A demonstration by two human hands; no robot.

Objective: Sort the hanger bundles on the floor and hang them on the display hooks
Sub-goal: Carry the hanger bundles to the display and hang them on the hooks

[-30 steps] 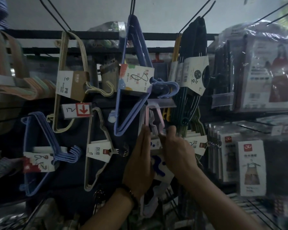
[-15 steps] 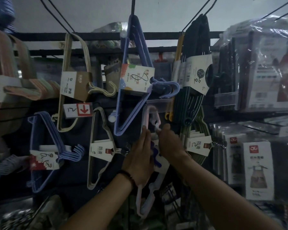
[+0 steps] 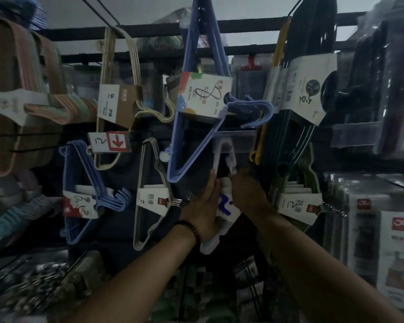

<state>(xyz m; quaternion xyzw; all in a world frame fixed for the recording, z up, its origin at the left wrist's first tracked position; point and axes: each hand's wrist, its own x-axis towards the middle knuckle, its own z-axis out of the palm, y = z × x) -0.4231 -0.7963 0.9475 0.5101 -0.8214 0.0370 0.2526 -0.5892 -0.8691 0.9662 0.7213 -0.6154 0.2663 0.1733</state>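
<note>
A pale pink and lilac hanger bundle [image 3: 226, 206] with a white label hangs in the middle of the rack, its top loop [image 3: 229, 157] up under a clear price holder. My left hand [image 3: 204, 206] lies along the bundle's left side with its fingers straight up against it. My right hand [image 3: 247, 192] grips the bundle's right side, just below the loop. The display hook itself is hidden behind the clear holder.
A large blue bundle [image 3: 203, 108] hangs just above left, a dark green and black bundle [image 3: 299, 108] to the right. Cream bundles [image 3: 119, 101] and a metal bundle [image 3: 154, 199] hang left, with a small blue bundle [image 3: 84, 199]. Bagged goods [image 3: 383, 217] fill the right.
Both hands have lifted the pink bundle higher on the rack, so its loop now reaches the clear price holder. The view has moved closer and tilted slightly.
</note>
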